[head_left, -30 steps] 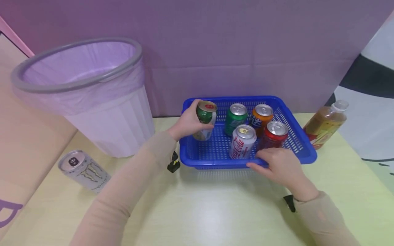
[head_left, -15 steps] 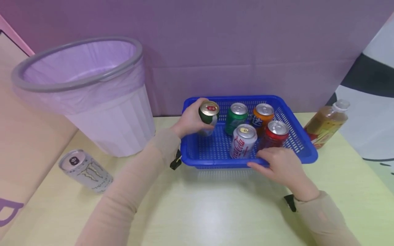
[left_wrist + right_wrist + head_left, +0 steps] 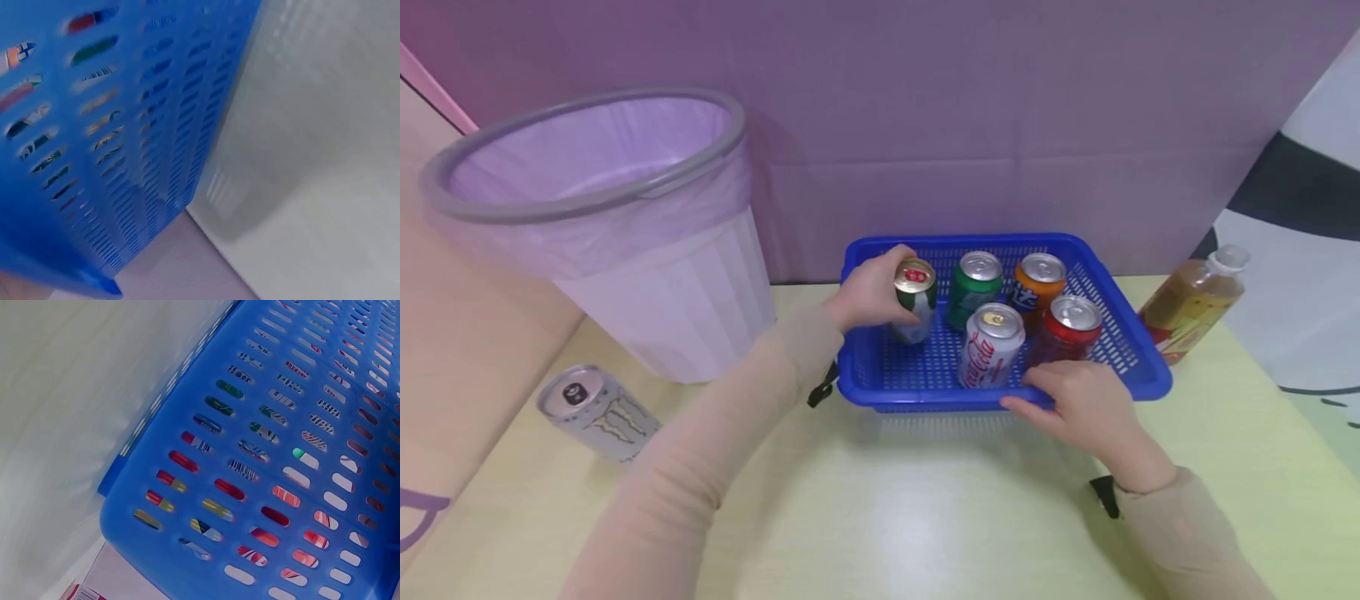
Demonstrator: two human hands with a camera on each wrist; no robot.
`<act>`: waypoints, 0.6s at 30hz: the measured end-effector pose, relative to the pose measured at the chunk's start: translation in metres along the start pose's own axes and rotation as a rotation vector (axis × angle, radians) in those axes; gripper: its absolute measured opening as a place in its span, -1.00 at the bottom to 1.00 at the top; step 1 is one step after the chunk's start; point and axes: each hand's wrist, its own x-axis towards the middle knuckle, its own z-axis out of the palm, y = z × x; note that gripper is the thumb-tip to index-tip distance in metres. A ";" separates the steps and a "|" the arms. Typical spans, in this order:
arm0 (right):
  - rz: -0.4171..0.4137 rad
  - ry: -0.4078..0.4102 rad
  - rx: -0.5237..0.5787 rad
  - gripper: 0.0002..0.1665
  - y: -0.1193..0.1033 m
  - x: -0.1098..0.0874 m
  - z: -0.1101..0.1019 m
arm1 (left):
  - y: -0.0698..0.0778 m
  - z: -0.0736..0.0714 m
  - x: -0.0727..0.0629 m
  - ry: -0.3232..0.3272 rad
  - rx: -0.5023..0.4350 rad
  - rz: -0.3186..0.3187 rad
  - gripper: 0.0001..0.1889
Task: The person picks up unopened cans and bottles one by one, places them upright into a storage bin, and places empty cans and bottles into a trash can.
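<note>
My left hand (image 3: 874,292) holds a dark green can with a gold lid (image 3: 916,287), thumb in front and fingers behind, inside the left part of a blue plastic basket (image 3: 940,397). In the basket to its right stand a green can (image 3: 975,292), an orange can (image 3: 1037,292), a white Coca-Cola can (image 3: 991,348) and a red can (image 3: 1070,329). My right hand (image 3: 1084,407) grips the basket's front rim beside the red can. Both wrist views show mainly the slotted basket wall (image 3: 169,81), with can colours glimpsed through the slots (image 3: 253,450).
A white bin (image 3: 677,292) with a grey rim and purple liner stands at the left. In front of it a white Monster can (image 3: 598,412) is on the pale table (image 3: 895,500). A juice bottle (image 3: 1198,300) stands right of the basket; a purple cloth (image 3: 1000,117) hangs behind.
My left hand has moved the green can slightly to the right within the basket, nearer the other green can. The right hand stays on the rim.
</note>
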 end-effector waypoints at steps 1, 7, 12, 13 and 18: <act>-0.001 0.002 0.001 -0.24 0.000 0.000 0.000 | 0.001 -0.002 0.000 -0.010 0.016 0.002 -0.13; -0.009 0.002 0.010 -0.24 -0.001 0.002 0.001 | 0.009 -0.021 0.003 -0.106 0.107 -0.002 -0.17; 0.002 0.000 0.009 -0.24 -0.001 0.002 -0.001 | 0.029 -0.039 0.007 -0.157 0.149 0.029 -0.20; 0.004 -0.003 0.010 -0.25 -0.001 0.001 -0.001 | 0.034 -0.042 0.008 -0.155 0.154 0.033 -0.21; 0.011 -0.010 0.011 -0.26 0.000 0.000 0.000 | 0.053 -0.045 0.017 -0.136 0.161 0.040 -0.23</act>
